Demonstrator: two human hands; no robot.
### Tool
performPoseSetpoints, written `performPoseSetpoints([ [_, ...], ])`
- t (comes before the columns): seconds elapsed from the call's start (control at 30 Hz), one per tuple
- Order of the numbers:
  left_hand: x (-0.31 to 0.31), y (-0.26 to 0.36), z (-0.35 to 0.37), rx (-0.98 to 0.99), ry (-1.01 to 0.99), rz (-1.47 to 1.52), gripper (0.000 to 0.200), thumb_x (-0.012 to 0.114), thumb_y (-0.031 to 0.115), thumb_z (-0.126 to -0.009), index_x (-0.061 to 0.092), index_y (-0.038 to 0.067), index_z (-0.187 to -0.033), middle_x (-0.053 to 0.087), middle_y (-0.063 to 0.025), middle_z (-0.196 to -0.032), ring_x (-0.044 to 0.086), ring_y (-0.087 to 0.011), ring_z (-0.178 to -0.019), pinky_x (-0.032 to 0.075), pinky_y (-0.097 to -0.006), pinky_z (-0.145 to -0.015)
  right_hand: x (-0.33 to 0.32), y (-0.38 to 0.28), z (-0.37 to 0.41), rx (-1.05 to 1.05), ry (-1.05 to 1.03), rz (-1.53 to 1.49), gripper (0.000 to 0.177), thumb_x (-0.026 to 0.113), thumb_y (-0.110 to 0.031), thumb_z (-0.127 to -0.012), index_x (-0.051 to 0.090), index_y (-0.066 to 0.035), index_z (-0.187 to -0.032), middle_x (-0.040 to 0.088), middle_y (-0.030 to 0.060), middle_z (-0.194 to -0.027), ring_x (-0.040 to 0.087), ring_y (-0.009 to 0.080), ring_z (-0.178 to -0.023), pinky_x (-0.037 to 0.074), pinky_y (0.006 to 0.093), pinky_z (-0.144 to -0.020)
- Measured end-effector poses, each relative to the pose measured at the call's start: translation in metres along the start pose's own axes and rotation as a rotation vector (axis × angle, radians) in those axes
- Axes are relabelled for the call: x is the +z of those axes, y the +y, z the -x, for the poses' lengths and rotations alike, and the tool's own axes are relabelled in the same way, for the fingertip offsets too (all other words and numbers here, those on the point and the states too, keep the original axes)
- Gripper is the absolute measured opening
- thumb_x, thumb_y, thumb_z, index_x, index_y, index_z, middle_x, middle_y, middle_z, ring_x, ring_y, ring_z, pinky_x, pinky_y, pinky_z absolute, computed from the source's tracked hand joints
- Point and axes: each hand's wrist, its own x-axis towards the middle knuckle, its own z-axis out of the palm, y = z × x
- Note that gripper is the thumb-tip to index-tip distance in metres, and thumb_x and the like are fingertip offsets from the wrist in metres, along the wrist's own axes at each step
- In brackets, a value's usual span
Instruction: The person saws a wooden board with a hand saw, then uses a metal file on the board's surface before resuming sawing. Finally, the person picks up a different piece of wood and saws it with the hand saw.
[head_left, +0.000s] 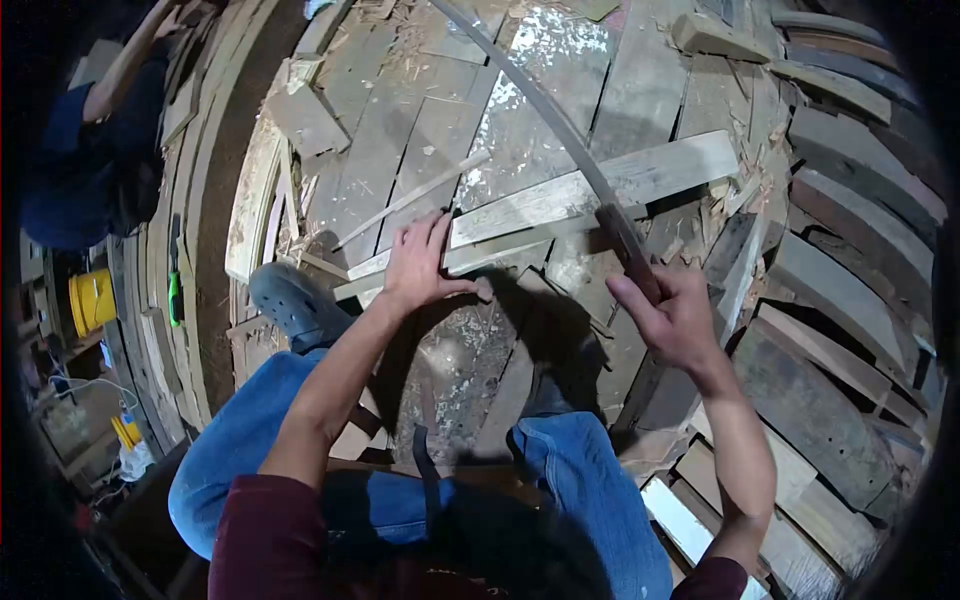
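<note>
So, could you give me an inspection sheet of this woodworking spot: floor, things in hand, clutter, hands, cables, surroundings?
surface: worn wooden boards, strewn with shavings.
job's things: long curved blade; pale planks lying across the boards.
clutter: piled staves at right; green-handled tool at left.
hands: left hand open, flat on the pale planks; right hand shut on the blade's handle.
cables: nothing seen.
surroundings: another person upper left; yellow bucket; blue shoe.

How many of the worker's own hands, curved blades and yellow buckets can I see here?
own hands: 2 (left hand, right hand)
curved blade: 1
yellow bucket: 1
Total: 4
</note>
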Motion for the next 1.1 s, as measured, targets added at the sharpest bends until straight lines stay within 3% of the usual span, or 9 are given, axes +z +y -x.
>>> performPoseSetpoints([
  [0.1,0.010,-0.004,0.000,-0.016,-0.075,-0.022,0.108,0.077,0.058,-0.061,0.031,0.003,-0.142,0.046,-0.0150,-0.132,0.045,-0.0312,-0.121,0.035,-0.0441,-0.102,0.009,0.023,0.011,-0.036,0.045,-0.008,0.039,0.070,-0.021,-0.086,0.049,0.000,-0.060,0.033,-0.0017,-0.050,0.029,0.0061,-0.050,0.021,0.0281,-0.044],
  [0.2,0.015,-0.010,-0.001,-0.007,-0.062,-0.052,0.107,0.077,0.056,-0.062,0.031,0.005,-0.144,0.048,-0.0128,-0.130,0.047,-0.0292,-0.118,0.037,-0.0425,-0.099,0.020,0.039,0.024,0.028,0.032,-0.036,0.033,0.074,-0.020,-0.082,0.056,0.000,-0.062,0.041,0.0060,-0.048,0.037,0.0119,-0.045,0.029,0.0297,-0.044],
  [0.27,0.011,-0.008,-0.001,0.004,0.001,-0.037,0.104,0.078,0.053,-0.062,0.032,0.007,-0.144,0.049,-0.0126,-0.127,0.047,-0.0292,-0.117,0.038,-0.0423,-0.098,0.019,0.049,0.033,0.097,0.018,0.056,0.031,0.074,-0.015,-0.081,0.055,0.001,-0.062,0.042,0.0035,-0.049,0.037,0.0100,-0.047,0.029,0.0293,-0.045],
  [0.33,0.010,-0.006,-0.002,-0.080,-0.108,-0.036,0.101,0.078,0.051,-0.063,0.034,0.008,-0.143,0.050,-0.0126,-0.125,0.048,-0.0289,-0.116,0.039,-0.0424,-0.097,0.021,0.053,0.041,0.216,-0.003,0.054,0.030,0.073,-0.013,-0.082,0.054,0.001,-0.063,0.041,0.0019,-0.050,0.036,0.0090,-0.048,0.029,0.0290,-0.045],
  [0.57,0.017,-0.009,0.004,-0.038,-0.036,-0.095,0.092,0.072,0.054,-0.070,0.036,0.007,-0.141,0.052,-0.0137,-0.122,0.049,-0.0293,-0.114,0.039,-0.0418,-0.097,0.029,0.053,0.038,0.190,-0.096,0.015,0.034,0.071,-0.014,-0.084,0.050,0.001,-0.062,0.040,0.0006,-0.051,0.034,0.0086,-0.050,0.027,0.0286,-0.045],
  [0.6,0.020,-0.011,0.005,-0.042,-0.115,-0.113,0.102,0.067,0.061,-0.070,0.026,0.008,-0.147,0.047,-0.0163,-0.129,0.047,-0.0325,-0.117,0.037,-0.0444,-0.099,0.033,0.055,0.043,0.157,-0.095,0.002,0.034,0.071,-0.016,-0.084,0.051,0.001,-0.062,0.039,-0.0002,-0.051,0.033,0.0078,-0.050,0.026,0.0284,-0.045],
  [0.77,0.011,-0.009,0.006,-0.044,-0.138,-0.125,0.105,0.065,0.065,-0.070,0.026,0.001,-0.145,0.049,-0.0191,-0.126,0.048,-0.0329,-0.116,0.036,-0.0447,-0.100,0.045,0.041,0.053,0.102,-0.175,-0.043,0.038,0.069,-0.022,-0.088,0.051,0.000,-0.062,0.035,-0.0021,-0.051,0.032,0.0063,-0.051,0.025,0.0282,-0.045],
  [0.93,0.009,-0.006,0.017,-0.071,-0.102,-0.158,0.097,0.066,0.058,-0.075,0.027,0.000,-0.143,0.050,-0.0180,-0.126,0.047,-0.0325,-0.119,0.036,-0.0457,-0.101,0.017,-0.010,0.059,0.066,-0.186,-0.020,0.042,0.068,-0.026,-0.089,0.052,0.000,-0.060,0.035,-0.0027,-0.049,0.031,0.0060,-0.050,0.022,0.0285,-0.044],
  [1.1,0.014,0.001,0.025,-0.132,-0.096,-0.162,0.099,0.069,0.056,-0.073,0.025,0.003,-0.145,0.046,-0.0186,-0.130,0.044,-0.0323,-0.123,0.034,-0.0511,-0.101,-0.024,-0.114,0.068,0.043,-0.182,0.257,0.043,0.065,-0.029,-0.091,0.055,0.000,-0.061,0.039,-0.0030,-0.050,0.035,0.0043,-0.051,0.028,0.0262,-0.044],
])
